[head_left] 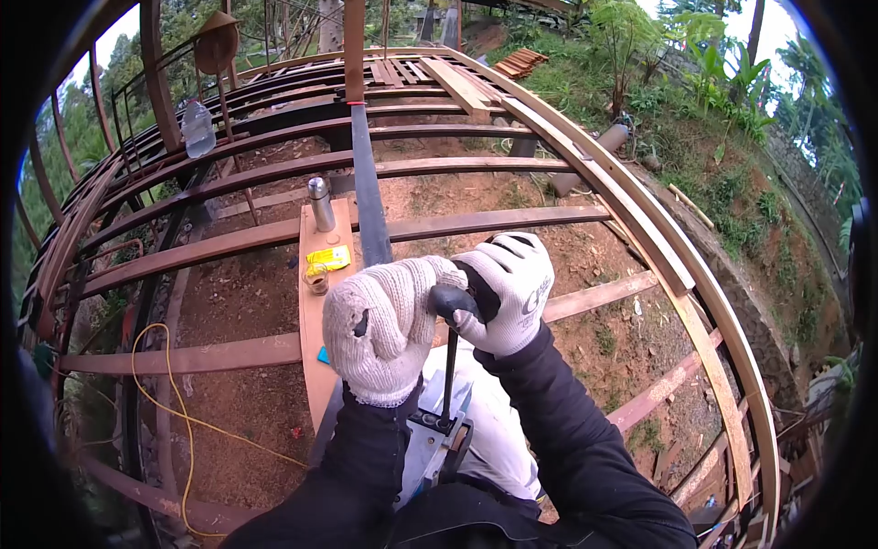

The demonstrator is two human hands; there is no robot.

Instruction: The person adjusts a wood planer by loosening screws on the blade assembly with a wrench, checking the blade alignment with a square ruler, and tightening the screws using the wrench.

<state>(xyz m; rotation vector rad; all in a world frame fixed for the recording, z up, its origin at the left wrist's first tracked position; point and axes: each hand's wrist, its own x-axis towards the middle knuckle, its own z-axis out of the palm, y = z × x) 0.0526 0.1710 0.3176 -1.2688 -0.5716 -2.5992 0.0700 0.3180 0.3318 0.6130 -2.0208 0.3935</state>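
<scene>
My left hand (384, 320), in a thick knitted white glove, is closed and touches my right hand; what its curled fingers hold is hidden. My right hand (512, 291), in a white and black glove, is wrapped round a black handle (450, 302). From the handle a thin black rod (449, 375) runs down to a metal tool body (425, 448) in front of my lap. Left of my hands lies a plank (315, 380) bearing a metal flask (321, 204), a yellow packet (328, 260) and a small brown roll (316, 281).
Reddish wooden beams (229, 355) span bare soil on both sides. A dark upright post (368, 183) stands straight ahead. Long pale boards (631, 224) curve along the right edge. A yellow cord (187, 439) lies at the left. A clear bottle (198, 129) hangs at the upper left.
</scene>
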